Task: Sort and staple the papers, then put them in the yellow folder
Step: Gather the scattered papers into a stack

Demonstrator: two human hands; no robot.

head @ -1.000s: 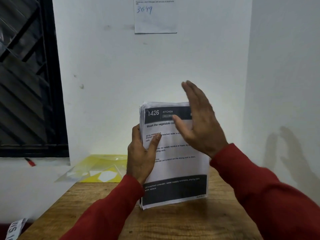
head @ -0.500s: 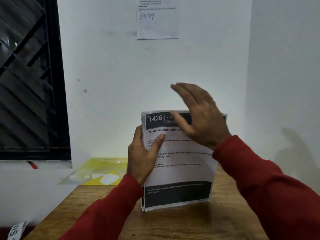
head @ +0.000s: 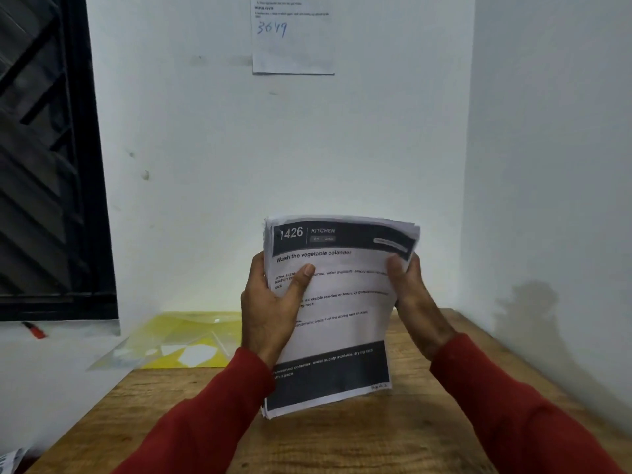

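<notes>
A stack of printed papers (head: 342,323) stands upright with its bottom edge on the wooden table (head: 393,439). The top sheet reads "1426 KITCHEN". My left hand (head: 270,309) grips the stack's left edge, thumb across the front. My right hand (head: 410,295) grips the right edge, thumb on the front near the top corner, which bends back a little. The yellow folder (head: 184,336) lies flat at the table's far left corner, behind my left hand. No stapler is in view.
A white wall stands close behind the table, with a sheet of paper (head: 294,35) stuck on it. Another wall closes the right side. A dark window grille (head: 44,165) fills the left. A red-tipped item (head: 34,330) lies on the white ledge.
My right hand, open above the top of the stack before, has come down and taken hold of the right edge. The left hand keeps its grip.
</notes>
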